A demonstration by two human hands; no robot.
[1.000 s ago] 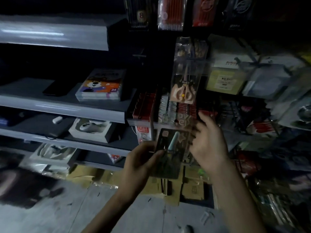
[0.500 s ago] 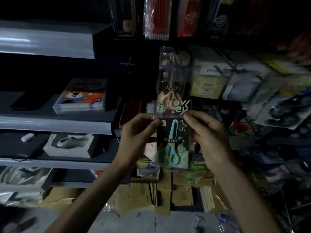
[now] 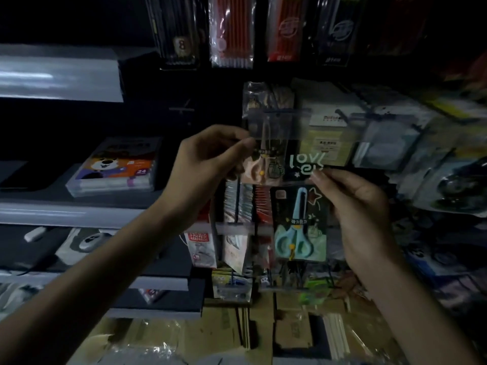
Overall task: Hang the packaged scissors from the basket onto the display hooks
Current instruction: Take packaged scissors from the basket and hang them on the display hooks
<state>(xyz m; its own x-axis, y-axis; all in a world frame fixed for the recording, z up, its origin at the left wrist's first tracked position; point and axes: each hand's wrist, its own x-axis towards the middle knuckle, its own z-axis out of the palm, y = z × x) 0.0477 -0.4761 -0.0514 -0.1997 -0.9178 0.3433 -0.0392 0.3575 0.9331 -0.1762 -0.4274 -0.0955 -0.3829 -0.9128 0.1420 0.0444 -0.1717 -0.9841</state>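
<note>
packaged scissors (image 3: 297,225): blue pair in clear packet, raised before hung packets (image 3: 266,98) | print "love" | left hand (image 3: 203,167) pinches top-left corner | right hand (image 3: 361,206) pinches right edge | box (image 3: 116,167) at shelf (image 3: 79,209) edge: "24"

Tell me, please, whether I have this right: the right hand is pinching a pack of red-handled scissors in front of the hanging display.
Not quite. In the head view, the pack that the right hand pinches holds scissors with light blue handles, not red. The rest stands: it is in front of the hanging display.
</note>
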